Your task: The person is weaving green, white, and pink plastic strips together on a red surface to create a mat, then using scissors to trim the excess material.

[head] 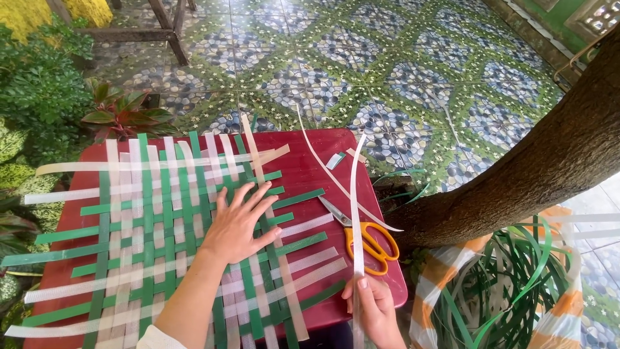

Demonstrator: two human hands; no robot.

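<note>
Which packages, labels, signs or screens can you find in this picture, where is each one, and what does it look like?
No labels, signs or screens show.
One package-like thing: a striped sack, lower right beside the tree trunk; soft and open-topped, orange, white and clear bands, with green and white strips spilling out.

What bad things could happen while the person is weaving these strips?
The left hand presses the woven mat; if it lifts, the loose strips might slide apart. The orange-handled scissors lie near the red table's edge, so the long white strip in the right hand could perhaps knock them off.
</note>
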